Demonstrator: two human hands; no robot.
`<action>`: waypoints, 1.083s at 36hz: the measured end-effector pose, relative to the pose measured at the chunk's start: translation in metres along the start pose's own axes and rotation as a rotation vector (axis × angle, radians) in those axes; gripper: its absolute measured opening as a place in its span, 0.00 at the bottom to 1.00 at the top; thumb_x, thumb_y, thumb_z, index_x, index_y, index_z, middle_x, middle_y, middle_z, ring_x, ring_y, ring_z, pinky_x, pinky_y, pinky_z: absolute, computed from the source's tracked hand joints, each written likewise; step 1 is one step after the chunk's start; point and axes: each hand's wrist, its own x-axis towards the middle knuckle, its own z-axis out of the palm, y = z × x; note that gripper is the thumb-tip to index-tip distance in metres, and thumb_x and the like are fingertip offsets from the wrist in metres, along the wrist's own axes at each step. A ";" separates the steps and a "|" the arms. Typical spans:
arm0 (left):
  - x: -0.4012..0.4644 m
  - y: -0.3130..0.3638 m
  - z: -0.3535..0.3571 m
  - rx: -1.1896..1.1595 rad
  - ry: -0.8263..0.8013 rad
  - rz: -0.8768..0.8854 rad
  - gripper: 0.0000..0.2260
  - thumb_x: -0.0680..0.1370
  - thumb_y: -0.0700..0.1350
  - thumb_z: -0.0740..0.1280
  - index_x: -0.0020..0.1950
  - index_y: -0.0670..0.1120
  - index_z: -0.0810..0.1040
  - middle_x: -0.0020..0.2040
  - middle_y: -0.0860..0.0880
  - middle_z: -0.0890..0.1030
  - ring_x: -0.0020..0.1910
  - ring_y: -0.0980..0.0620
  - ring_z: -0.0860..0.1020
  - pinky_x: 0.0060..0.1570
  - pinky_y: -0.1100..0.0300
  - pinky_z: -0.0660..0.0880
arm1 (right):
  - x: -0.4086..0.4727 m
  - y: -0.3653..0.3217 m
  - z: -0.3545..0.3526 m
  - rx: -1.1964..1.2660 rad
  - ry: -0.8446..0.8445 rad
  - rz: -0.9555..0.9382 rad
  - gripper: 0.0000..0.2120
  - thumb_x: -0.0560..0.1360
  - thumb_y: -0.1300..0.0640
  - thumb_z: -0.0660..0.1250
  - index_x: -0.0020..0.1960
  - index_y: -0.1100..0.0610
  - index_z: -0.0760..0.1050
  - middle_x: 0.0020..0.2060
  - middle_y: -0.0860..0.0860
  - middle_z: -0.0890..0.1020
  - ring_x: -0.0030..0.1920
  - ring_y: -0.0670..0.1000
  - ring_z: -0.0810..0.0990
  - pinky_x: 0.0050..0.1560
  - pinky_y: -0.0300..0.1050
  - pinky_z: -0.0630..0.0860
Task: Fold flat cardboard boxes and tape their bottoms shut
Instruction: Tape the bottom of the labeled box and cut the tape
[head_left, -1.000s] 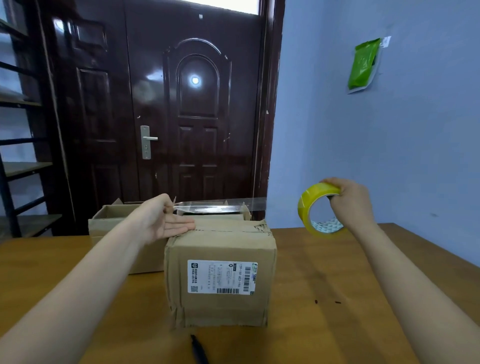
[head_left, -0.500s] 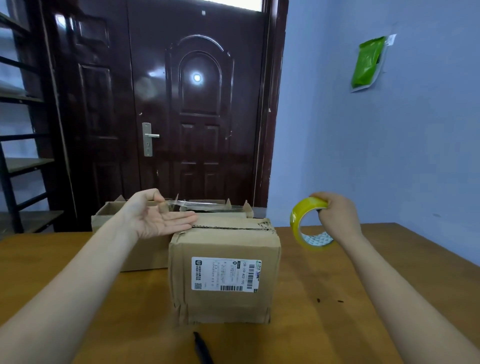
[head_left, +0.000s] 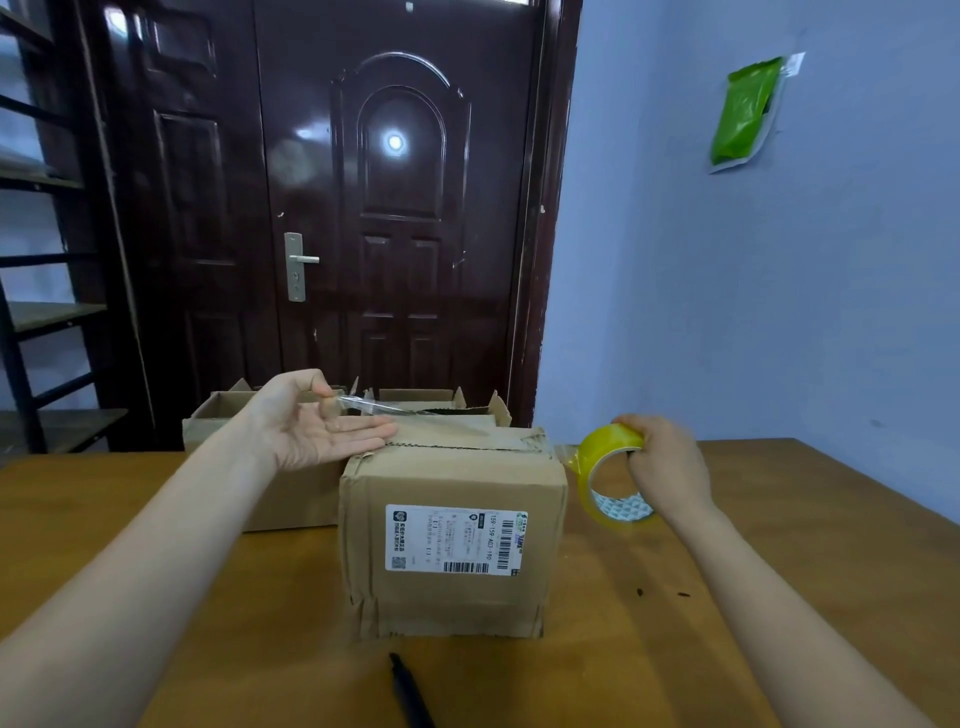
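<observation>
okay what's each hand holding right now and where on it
The right hand grips the yellow tape roll around its rim, fingers through the core. The left hand pinches the free end of the clear tape strip above the box.

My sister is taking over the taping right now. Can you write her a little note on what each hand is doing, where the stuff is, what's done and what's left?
Left hand: palm up, pinching the free end of the clear tape strip above the box.
Right hand: gripping the yellow tape roll beside the box's right top edge.
The labelled box stands folded on the wooden table, its flaps closed on top. Open boxes sit behind it; a black pen lies in front.
Done: box folded, tape pulled out across the top.
Left: press the strip onto the seam, cut it, then do the remaining boxes.
</observation>
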 end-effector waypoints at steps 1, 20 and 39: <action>0.000 0.000 0.000 -0.004 0.004 -0.001 0.15 0.69 0.37 0.56 0.21 0.42 0.68 0.51 0.25 0.78 0.48 0.28 0.79 0.43 0.34 0.75 | -0.002 0.000 0.002 -0.009 0.000 -0.005 0.23 0.71 0.68 0.59 0.61 0.52 0.78 0.51 0.56 0.81 0.51 0.58 0.78 0.43 0.49 0.76; 0.003 0.001 -0.008 0.429 0.208 0.148 0.10 0.71 0.35 0.56 0.31 0.45 0.64 0.45 0.33 0.82 0.35 0.45 0.84 0.38 0.54 0.80 | -0.015 -0.004 0.011 -0.069 0.002 -0.016 0.22 0.73 0.69 0.59 0.63 0.54 0.76 0.48 0.55 0.78 0.48 0.57 0.75 0.39 0.47 0.70; 0.017 -0.006 -0.024 0.569 0.237 0.109 0.12 0.73 0.37 0.58 0.30 0.43 0.67 0.26 0.46 0.79 0.21 0.54 0.76 0.24 0.65 0.75 | -0.013 -0.002 0.009 -0.049 0.025 -0.026 0.19 0.72 0.69 0.61 0.58 0.55 0.78 0.43 0.55 0.78 0.44 0.56 0.75 0.37 0.48 0.72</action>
